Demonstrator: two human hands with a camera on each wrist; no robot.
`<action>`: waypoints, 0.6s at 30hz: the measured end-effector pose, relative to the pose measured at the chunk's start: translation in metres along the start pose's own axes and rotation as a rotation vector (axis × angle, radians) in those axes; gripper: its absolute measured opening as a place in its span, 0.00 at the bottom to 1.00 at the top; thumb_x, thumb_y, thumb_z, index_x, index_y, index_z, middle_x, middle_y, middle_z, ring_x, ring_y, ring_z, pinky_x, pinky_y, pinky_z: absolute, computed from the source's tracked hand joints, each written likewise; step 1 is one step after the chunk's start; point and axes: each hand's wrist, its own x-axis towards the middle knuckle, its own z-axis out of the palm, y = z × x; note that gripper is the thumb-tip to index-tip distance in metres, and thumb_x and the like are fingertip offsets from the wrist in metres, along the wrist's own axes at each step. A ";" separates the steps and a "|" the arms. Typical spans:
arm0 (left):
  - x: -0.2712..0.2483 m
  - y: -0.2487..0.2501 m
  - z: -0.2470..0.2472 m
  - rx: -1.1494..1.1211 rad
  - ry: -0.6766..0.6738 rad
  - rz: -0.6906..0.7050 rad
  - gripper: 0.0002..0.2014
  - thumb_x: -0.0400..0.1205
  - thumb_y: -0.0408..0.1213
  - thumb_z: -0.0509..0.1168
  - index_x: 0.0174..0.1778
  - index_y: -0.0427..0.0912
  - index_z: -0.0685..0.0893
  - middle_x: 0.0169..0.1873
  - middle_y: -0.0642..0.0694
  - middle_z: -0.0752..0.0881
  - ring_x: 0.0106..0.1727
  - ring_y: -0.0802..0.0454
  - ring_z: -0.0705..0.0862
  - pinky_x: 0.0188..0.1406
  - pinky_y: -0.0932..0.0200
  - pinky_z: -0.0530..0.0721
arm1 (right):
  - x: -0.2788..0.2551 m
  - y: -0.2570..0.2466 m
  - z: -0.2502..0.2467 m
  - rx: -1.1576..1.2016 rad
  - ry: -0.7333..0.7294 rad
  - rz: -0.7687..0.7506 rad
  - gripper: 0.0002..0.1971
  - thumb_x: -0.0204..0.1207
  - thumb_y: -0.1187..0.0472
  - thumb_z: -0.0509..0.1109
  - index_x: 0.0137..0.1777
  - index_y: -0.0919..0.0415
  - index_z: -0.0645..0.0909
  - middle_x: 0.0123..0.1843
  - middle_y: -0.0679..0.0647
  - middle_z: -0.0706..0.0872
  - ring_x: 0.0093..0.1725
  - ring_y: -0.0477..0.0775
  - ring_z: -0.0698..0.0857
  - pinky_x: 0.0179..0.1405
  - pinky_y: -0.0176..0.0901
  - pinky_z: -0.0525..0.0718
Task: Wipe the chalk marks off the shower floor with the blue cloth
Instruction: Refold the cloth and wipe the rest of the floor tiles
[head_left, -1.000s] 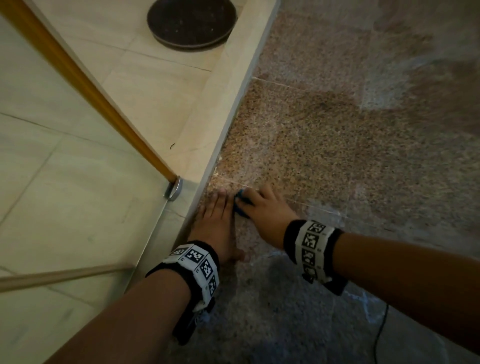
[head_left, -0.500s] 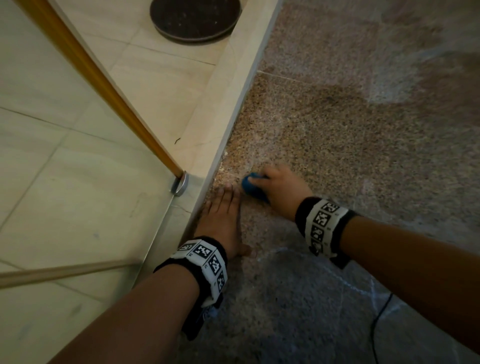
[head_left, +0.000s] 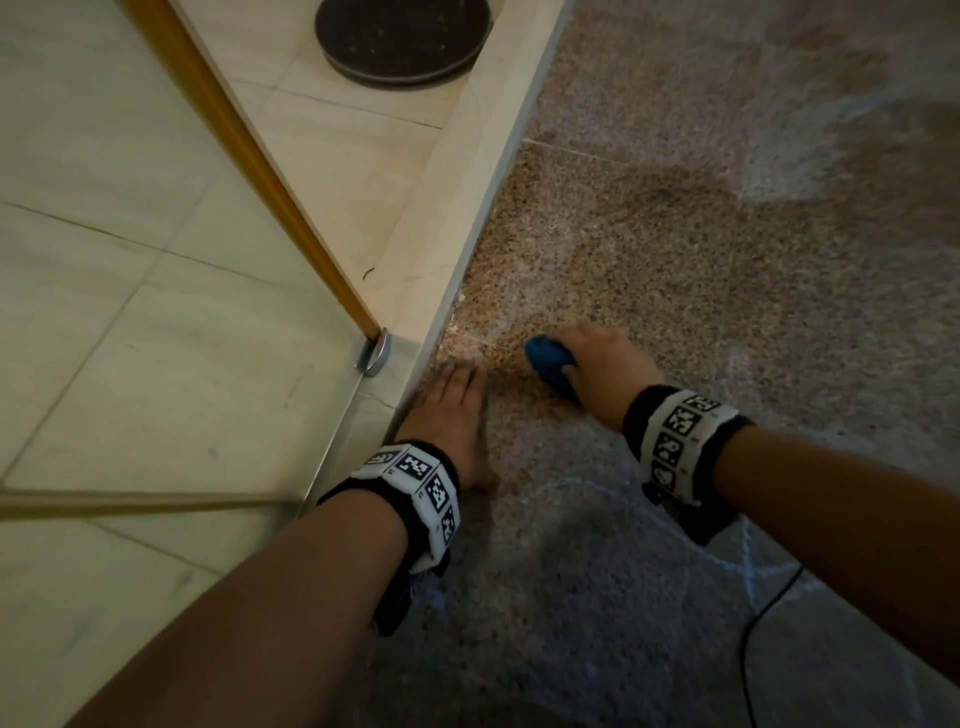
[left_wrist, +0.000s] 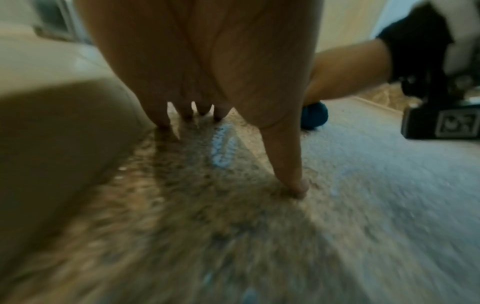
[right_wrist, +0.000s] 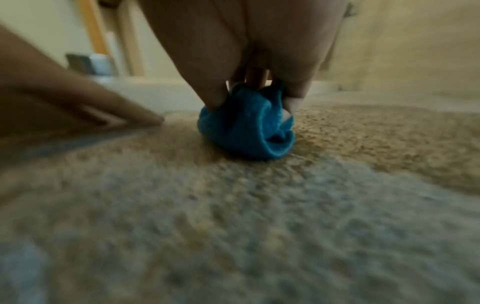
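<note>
A bunched blue cloth (head_left: 550, 364) (right_wrist: 246, 127) (left_wrist: 314, 117) sits on the speckled granite shower floor (head_left: 727, 312), gripped from above by my right hand (head_left: 597, 369) (right_wrist: 249, 67), whose fingers curl round it. My left hand (head_left: 452, 410) (left_wrist: 207, 82) lies flat on the floor to the cloth's left, beside the beige curb, fingers straight. Pale chalk lines (head_left: 613, 499) curve across the floor nearer to me, and a bluish chalk scribble (left_wrist: 223, 148) shows under my left palm. Faint chalk haze (head_left: 519, 312) lies beyond the hands.
A raised beige tile curb (head_left: 467, 182) borders the shower floor on the left. A glass door with a wooden frame (head_left: 244, 156) and metal hinge (head_left: 376, 353) stands on it. A dark round object (head_left: 402, 36) sits on the beige tiles beyond. A thin black cable (head_left: 753, 649) trails at lower right.
My right hand has slid the blue cloth away from the left hand, further out and rightward along the floor. The left hand has stayed planted.
</note>
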 end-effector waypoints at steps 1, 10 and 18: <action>-0.003 -0.003 -0.001 -0.009 -0.005 0.000 0.69 0.66 0.62 0.78 0.83 0.42 0.30 0.83 0.46 0.31 0.84 0.46 0.35 0.82 0.53 0.40 | 0.003 0.001 0.001 0.008 0.018 0.027 0.21 0.82 0.63 0.60 0.75 0.54 0.66 0.72 0.55 0.72 0.69 0.62 0.70 0.66 0.52 0.75; -0.017 -0.012 0.010 -0.017 -0.036 -0.024 0.66 0.70 0.60 0.75 0.81 0.38 0.28 0.81 0.42 0.27 0.83 0.45 0.31 0.79 0.58 0.34 | -0.001 -0.048 0.026 -0.028 0.041 -0.334 0.22 0.81 0.63 0.62 0.74 0.50 0.72 0.74 0.54 0.71 0.67 0.63 0.68 0.67 0.55 0.73; -0.018 -0.009 0.008 -0.035 -0.041 -0.037 0.67 0.70 0.57 0.77 0.81 0.38 0.27 0.81 0.43 0.27 0.84 0.46 0.32 0.81 0.56 0.36 | -0.016 -0.073 0.023 -0.119 0.049 -0.294 0.24 0.77 0.70 0.59 0.74 0.60 0.68 0.74 0.57 0.62 0.65 0.64 0.65 0.66 0.54 0.69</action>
